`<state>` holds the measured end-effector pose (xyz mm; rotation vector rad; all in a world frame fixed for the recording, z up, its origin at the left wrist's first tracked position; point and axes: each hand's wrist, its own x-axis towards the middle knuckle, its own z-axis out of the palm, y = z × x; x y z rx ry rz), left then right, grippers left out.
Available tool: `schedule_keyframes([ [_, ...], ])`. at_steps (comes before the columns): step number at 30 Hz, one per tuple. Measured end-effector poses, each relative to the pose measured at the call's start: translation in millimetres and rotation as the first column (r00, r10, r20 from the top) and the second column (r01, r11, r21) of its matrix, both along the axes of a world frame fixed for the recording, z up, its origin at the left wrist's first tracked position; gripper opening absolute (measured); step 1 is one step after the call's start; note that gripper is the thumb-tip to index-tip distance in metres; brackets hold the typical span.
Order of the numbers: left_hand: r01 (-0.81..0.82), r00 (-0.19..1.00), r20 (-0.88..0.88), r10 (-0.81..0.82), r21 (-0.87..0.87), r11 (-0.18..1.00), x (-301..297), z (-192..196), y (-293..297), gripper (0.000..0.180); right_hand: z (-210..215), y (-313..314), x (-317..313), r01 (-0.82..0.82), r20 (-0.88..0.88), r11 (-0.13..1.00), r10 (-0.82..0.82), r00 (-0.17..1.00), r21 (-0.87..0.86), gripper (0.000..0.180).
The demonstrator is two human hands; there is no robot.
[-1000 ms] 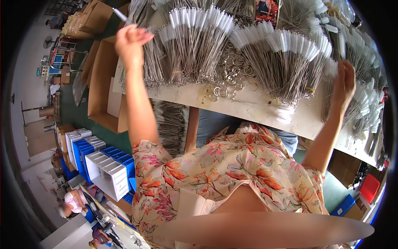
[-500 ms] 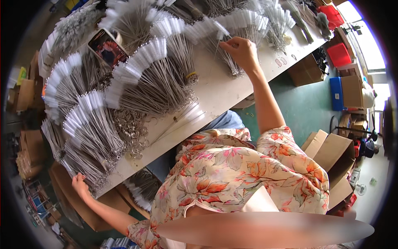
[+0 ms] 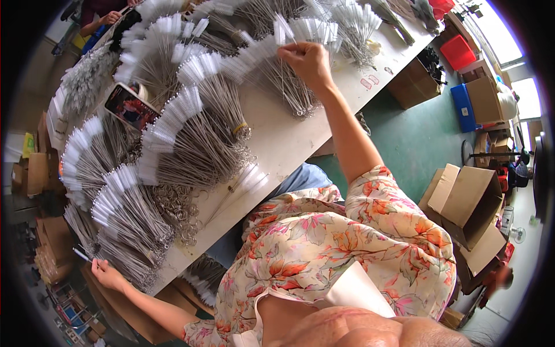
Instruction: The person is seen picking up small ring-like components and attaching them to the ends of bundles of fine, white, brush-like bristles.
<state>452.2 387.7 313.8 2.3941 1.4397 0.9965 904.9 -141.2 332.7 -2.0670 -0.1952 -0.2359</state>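
Observation:
At the table's left corner, my left hand is closed on a thin wire brush, whose pale end sticks out past the fingers. Beside that hand lies a bundle of wire-handled brushes. My right hand reaches across to the far side of the table, thumb and fingers pinched on a white-bristled brush over another fan of brushes. Its bristles rise above my fingers. More fanned bundles with white bristle heads and looped metal ends cover the table between my hands.
Metal rings are heaped by the near bundles, and a few loose brushes lie near the front edge of the white table. A phone leans among the brushes. Another person's hand shows at the far left. Cardboard boxes stand right.
My left hand has lifted a brush outward from the table corner. My right hand has shifted with the view and now pinches a raised brush. Another person's hands have come into view.

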Motion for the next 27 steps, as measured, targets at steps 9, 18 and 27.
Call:
schedule_keyframes([
  [9, 0.093, 0.891, 0.448, 0.068, -0.328, 0.94, 31.8, 52.0, -85.4, 0.028, 91.7, -88.4, 80.9, 0.09, 0.028, 0.839, -0.125, 0.992, 0.537, 0.017],
  [18, 0.311, 0.809, 0.586, 0.051, -0.499, 0.809, 35.7, 31.2, -125.6, 0.032, 15.7, -135.7, 199.0, 0.082, -0.179, 0.995, -0.092, 0.979, -0.062, 0.033],
  [27, 0.454, 0.745, 0.667, 0.003, -0.511, 0.729, 39.6, 28.7, -149.6, 0.031, 17.6, -136.6, 214.9, 0.043, -0.024, 0.997, -0.041, 0.999, 0.064, 0.024],
])
